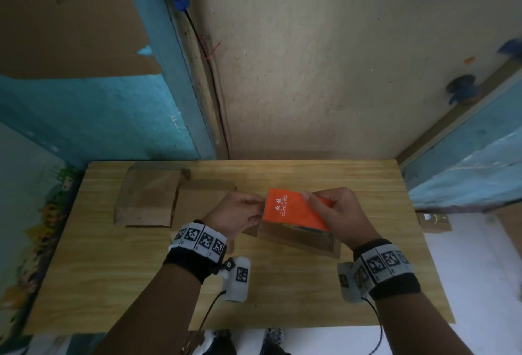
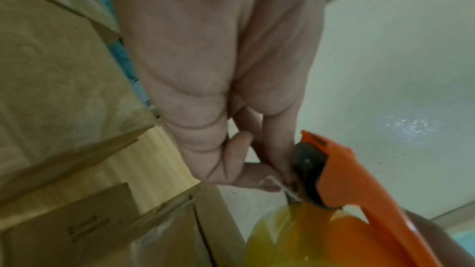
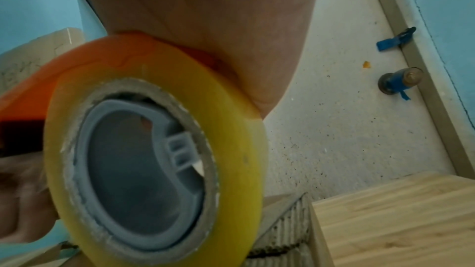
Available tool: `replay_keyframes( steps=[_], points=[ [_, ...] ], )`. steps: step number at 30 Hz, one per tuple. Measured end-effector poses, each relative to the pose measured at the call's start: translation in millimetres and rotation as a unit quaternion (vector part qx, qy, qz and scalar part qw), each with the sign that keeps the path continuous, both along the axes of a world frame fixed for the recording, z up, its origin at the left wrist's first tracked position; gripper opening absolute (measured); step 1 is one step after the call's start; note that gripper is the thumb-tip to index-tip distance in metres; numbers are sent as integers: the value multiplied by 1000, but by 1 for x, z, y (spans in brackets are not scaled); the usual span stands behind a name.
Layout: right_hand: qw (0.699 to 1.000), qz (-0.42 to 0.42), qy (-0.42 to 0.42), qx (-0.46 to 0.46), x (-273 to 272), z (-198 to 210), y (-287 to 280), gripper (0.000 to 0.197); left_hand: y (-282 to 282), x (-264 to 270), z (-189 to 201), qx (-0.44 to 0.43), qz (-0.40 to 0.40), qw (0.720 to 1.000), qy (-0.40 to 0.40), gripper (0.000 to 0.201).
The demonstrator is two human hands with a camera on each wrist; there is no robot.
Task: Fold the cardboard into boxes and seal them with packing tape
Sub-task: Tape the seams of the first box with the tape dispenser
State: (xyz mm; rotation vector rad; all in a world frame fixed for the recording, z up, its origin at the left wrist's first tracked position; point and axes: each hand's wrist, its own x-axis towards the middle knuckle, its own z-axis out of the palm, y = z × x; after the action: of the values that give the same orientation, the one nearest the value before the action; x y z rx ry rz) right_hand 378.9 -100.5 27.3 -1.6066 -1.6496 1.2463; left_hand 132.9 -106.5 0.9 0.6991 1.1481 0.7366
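At the far left of the wooden table (image 1: 113, 284) a stack of flattened cardboard (image 1: 147, 199) lies flat, with another flat piece (image 1: 197, 199) just to its right and partly under the left forearm; the left hand (image 1: 237, 213) is raised above the table, its fingers curled, and the left wrist view shows the thumb and fingertips (image 2: 259, 180) pinching the loose end of the clear tape at the dispenser's grey front edge; in the middle, held up between both hands, is the orange tape dispenser (image 1: 293, 209) with white lettering on its side, and the right wrist view shows the yellowish tape roll (image 3: 154, 149) mounted on its grey hub; directly below the dispenser a partly folded cardboard box (image 1: 299, 241) sits on the table, mostly hidden by it; the right hand (image 1: 339, 213) grips the dispenser from its right side, fingers wrapped over the top; further right, off the table's edge, a small brown box (image 1: 433, 220) rests on the white floor.
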Motion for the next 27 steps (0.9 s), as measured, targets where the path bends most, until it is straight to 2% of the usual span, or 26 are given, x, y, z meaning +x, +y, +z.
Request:
replay_keyframes(
  steps=[3,6,9,12,14,19,27],
  points=[
    [1000,13,-12,21,-4,2,-2,37,7,-5,4,20,-55,995,82,15],
    [999,20,-12,26,-4,3,-1,34,15,-11,2,37,-152,973,168,14],
    [1000,8,-10,20,-2,3,0,39,19,-12,2,33,-199,961,189,22],
    [1000,9,-8,14,-1,5,0,37,15,-7,6,-21,-169,980,101,31],
    [1000,16,-10,8,-2,5,1,34,13,-4,4,-28,-148,986,72,28],
    [1000,20,-21,-5,-5,6,4,32,15,-5,5,40,-160,975,149,23],
    [999,17,-30,-10,-7,8,1,45,22,-7,10,85,-172,952,237,20]
  ],
)
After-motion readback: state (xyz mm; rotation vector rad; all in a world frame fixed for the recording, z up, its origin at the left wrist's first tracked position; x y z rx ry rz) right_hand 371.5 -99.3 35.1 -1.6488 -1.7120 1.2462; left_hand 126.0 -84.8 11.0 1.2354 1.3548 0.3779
